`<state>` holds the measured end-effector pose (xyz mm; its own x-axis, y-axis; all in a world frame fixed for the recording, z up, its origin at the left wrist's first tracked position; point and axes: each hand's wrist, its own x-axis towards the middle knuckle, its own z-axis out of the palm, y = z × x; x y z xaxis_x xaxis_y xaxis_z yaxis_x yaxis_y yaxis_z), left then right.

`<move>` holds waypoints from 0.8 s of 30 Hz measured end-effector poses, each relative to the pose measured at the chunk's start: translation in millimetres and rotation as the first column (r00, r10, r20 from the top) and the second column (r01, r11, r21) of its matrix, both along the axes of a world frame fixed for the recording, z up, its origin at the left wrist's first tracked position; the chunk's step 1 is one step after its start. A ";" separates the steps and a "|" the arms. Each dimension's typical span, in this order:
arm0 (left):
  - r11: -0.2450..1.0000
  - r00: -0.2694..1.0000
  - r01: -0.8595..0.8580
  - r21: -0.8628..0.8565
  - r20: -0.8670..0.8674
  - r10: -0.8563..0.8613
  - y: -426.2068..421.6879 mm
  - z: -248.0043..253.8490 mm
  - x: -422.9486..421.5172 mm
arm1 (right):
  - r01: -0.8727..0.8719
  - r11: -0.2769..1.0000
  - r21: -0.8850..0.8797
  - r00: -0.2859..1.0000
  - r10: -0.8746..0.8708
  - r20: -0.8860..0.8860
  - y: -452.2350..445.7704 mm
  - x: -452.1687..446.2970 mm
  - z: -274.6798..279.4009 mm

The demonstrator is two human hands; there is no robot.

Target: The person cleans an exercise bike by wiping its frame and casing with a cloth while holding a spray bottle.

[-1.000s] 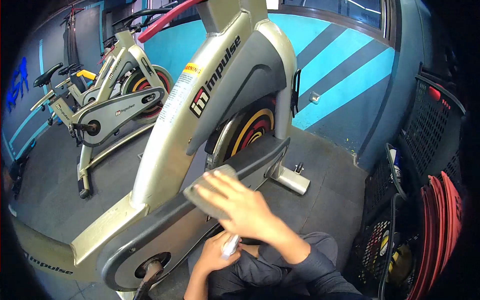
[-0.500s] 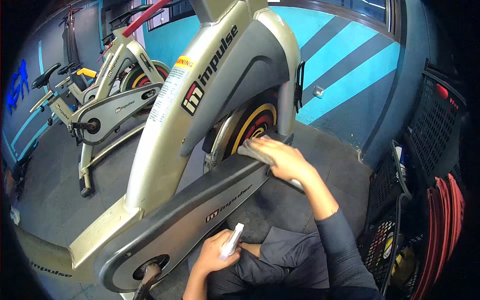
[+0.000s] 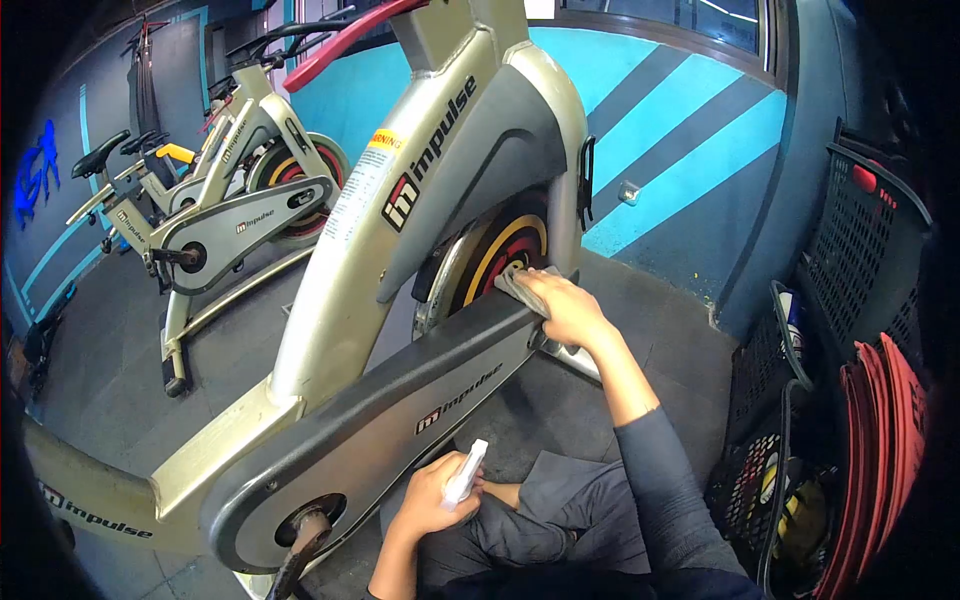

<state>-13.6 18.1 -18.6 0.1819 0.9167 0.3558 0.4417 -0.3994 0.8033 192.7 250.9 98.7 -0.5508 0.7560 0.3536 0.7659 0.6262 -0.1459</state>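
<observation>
A grey cloth (image 3: 519, 291) lies under the fingers of my right hand (image 3: 568, 310), pressed on the front end of the chain guard (image 3: 370, 400) of an exercise bike (image 3: 340, 270). Behind the cloth shows the flywheel (image 3: 490, 255) with yellow and red rings. My left hand (image 3: 436, 497), low in front of my lap, is wrapped round a white spray bottle (image 3: 466, 474); most of its body is hidden by the hand and the bottle's head points up. The bike's crank (image 3: 303, 545) is at the lower left of the guard.
More exercise bikes (image 3: 225, 225) stand at the back left on the dark tiled floor (image 3: 240, 345). Black plastic baskets (image 3: 865, 240) and red folded items (image 3: 880, 450) are close on my right. A blue striped wall (image 3: 680, 130) rises behind the bike.
My right hand has slid the cloth slightly towards the end of the guard, by the flywheel. The view has shifted a little. My left hand still holds the spray bottle.
</observation>
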 end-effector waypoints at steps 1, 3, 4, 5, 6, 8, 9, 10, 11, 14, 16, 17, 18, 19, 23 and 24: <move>1.000 1.000 0.001 0.002 0.001 -0.001 -1.0 -0.2 -0.4 | -0.014 1.000 0.019 1.000 0.015 -0.022 -15.3 1.2 2.4; 1.000 1.000 -0.020 0.021 0.002 0.020 -1.3 0.3 0.2 | -0.017 0.994 0.106 1.000 0.017 -0.004 -29.9 3.2 -8.5; 1.000 1.000 -0.016 0.022 0.004 0.016 -0.5 0.6 0.6 | 0.001 0.993 0.122 1.000 -0.001 0.003 -44.6 0.3 -7.2; 1.000 1.000 -0.013 0.003 0.010 0.013 0.6 0.7 1.0 | -0.004 0.989 0.147 1.000 0.005 -0.006 -56.8 -2.2 -7.5; 1.000 1.000 -0.011 -0.018 0.015 0.011 1.8 0.4 1.7 | -0.008 0.985 0.170 1.000 0.011 -0.015 -67.9 -5.2 -8.9; 1.000 1.000 -0.008 -0.030 0.001 0.008 4.6 -0.7 3.6 | 0.000 0.975 0.221 0.998 0.013 -0.059 -81.2 -12.6 -17.2; 0.999 1.000 -0.009 -0.040 -0.014 0.009 5.4 -1.2 3.8 | 0.016 0.973 0.231 0.996 0.005 -0.090 -82.5 -15.4 -20.6; 0.999 1.000 -0.011 -0.045 -0.018 0.010 6.0 -1.2 3.7 | 0.032 0.970 0.240 0.993 -0.003 -0.121 -82.4 -17.3 -23.2; 1.000 0.999 -0.008 -0.021 -0.050 0.007 6.4 -0.6 3.5 | 0.030 0.971 0.235 0.992 -0.001 -0.124 -79.1 -17.0 -23.6; 1.000 0.998 -0.006 -0.007 -0.060 0.006 6.7 2.4 3.3 | 0.040 0.970 0.239 0.993 -0.011 -0.120 -53.2 -12.2 -19.2; 1.000 0.999 -0.004 -0.012 -0.039 0.003 6.7 3.1 3.2 | 0.024 0.988 0.150 0.989 -0.001 -0.150 -26.7 -7.4 -18.1; 1.000 1.000 -0.006 -0.017 -0.030 0.006 6.8 2.9 2.9 | 0.020 0.992 0.122 0.991 -0.004 -0.137 -14.1 -5.3 -16.8; 1.000 1.000 -0.009 -0.021 -0.019 0.009 6.8 2.6 2.9 | 0.017 0.995 0.095 0.992 -0.005 -0.122 -2.5 -2.9 -14.9; 1.000 1.000 -0.010 -0.020 -0.019 0.010 6.7 2.0 3.1 | 0.005 1.000 0.025 0.992 -0.002 -0.129 7.2 0.6 -12.3; 0.999 1.000 -0.005 -0.032 -0.015 0.005 5.2 -1.2 2.6 | -0.068 0.998 0.011 0.982 0.069 -0.177 23.0 10.2 -19.7; 1.000 1.000 0.001 -0.027 -0.011 -0.001 4.3 -1.8 2.4 | -0.067 0.998 0.016 0.982 0.069 -0.176 17.4 9.2 -20.8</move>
<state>-11.2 22.4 -20.3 0.1863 0.9259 0.3286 0.4502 -0.3777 0.8091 202.0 268.3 77.9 -0.5290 0.7147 0.4576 0.6841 0.6782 -0.2684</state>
